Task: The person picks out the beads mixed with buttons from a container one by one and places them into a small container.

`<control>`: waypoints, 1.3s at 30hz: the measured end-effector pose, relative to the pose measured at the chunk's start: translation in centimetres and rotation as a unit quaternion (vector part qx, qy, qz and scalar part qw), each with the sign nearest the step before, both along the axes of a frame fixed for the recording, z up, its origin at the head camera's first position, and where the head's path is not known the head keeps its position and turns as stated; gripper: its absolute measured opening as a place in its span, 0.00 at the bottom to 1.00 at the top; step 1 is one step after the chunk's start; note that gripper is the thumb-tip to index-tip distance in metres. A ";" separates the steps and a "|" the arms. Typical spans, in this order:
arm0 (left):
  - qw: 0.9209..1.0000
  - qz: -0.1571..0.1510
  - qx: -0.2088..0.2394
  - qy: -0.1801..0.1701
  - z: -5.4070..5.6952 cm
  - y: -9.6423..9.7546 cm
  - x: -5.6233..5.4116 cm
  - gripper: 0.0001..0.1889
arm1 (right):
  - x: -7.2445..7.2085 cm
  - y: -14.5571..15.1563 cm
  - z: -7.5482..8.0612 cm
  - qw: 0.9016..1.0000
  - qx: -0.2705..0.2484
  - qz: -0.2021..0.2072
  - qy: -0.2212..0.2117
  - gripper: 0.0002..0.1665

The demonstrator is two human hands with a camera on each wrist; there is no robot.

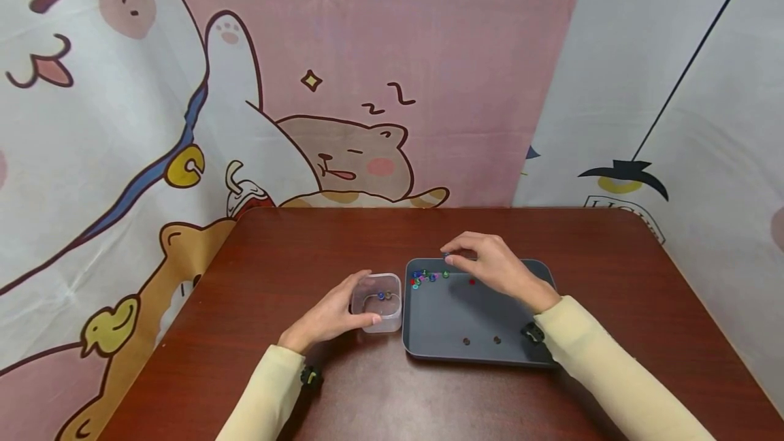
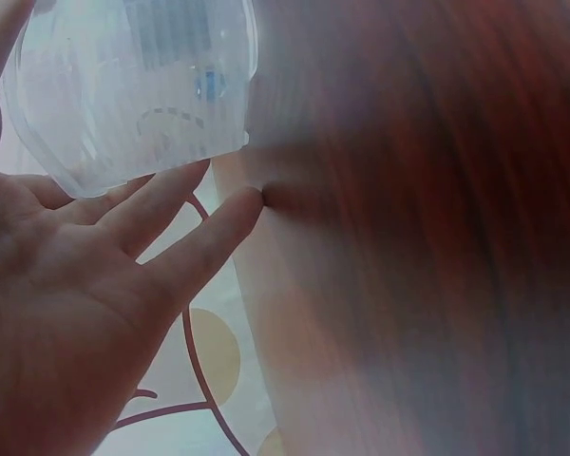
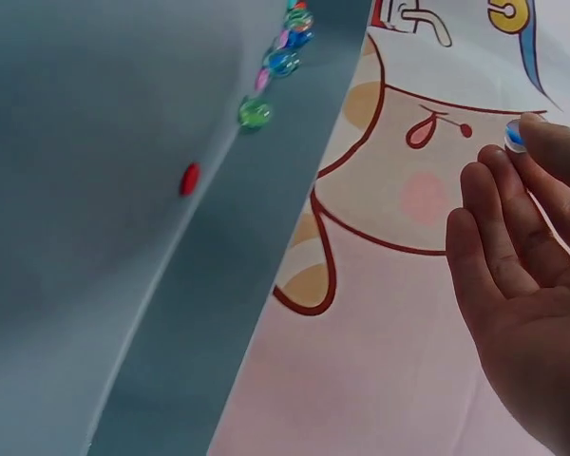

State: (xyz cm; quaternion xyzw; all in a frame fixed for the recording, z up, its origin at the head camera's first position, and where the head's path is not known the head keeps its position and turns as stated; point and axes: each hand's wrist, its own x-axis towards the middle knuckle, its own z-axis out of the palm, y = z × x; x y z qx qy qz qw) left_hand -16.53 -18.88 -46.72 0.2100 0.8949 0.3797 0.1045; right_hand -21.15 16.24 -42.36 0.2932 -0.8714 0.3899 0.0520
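My left hand (image 1: 327, 312) holds a clear plastic box (image 1: 392, 324), the thumb along its near side and the fingers around the left and far side. Inside it lie a blue marble (image 1: 381, 296) and a brownish one (image 1: 388, 296). Between thumb and forefinger, my right hand (image 1: 493, 263) pinches a clear-and-blue marble (image 3: 515, 136), raised over the far edge of a grey tray (image 1: 441, 322). Several marbles and small pink and red pieces cluster in the tray's far left corner, with a green marble (image 3: 255, 113) at the end of the row.
A small red piece (image 3: 190, 180) lies apart near the tray's far side. Two brown marbles, one at left (image 1: 466, 341) and one at right (image 1: 497, 340), sit near its front. The tray stands right beside the box on a brown wooden table (image 1: 318, 237), with a cartoon-printed cloth (image 1: 478, 87) behind.
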 end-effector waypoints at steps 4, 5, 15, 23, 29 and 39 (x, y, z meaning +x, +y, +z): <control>1.000 -0.003 -0.002 0.003 0.0 -0.1 0.0 0.51 | 0.3 -0.5 0.5 1.000 -0.014 0.008 -0.004 0.11; 1.000 -0.003 -0.002 0.003 0.0 -0.1 -0.1 0.51 | 0.3 -0.6 0.6 1.000 -0.017 0.010 -0.007 0.11; 1.000 0.001 -0.003 0.001 -0.1 0.0 -0.1 0.51 | 0.8 -2.4 1.4 0.999 -0.041 0.019 -0.012 0.11; 1.000 -0.002 0.004 -0.001 0.0 0.1 -0.1 0.50 | 1.1 -4.2 1.7 0.998 -0.041 0.044 -0.007 0.10; 1.000 -0.009 0.004 0.004 0.0 0.1 -0.2 0.50 | 1.3 -5.7 1.5 0.997 -0.014 0.082 0.008 0.10; 1.000 -0.020 0.003 0.005 0.1 0.0 -0.3 0.51 | 1.7 -7.9 0.7 0.988 0.030 0.148 0.022 0.10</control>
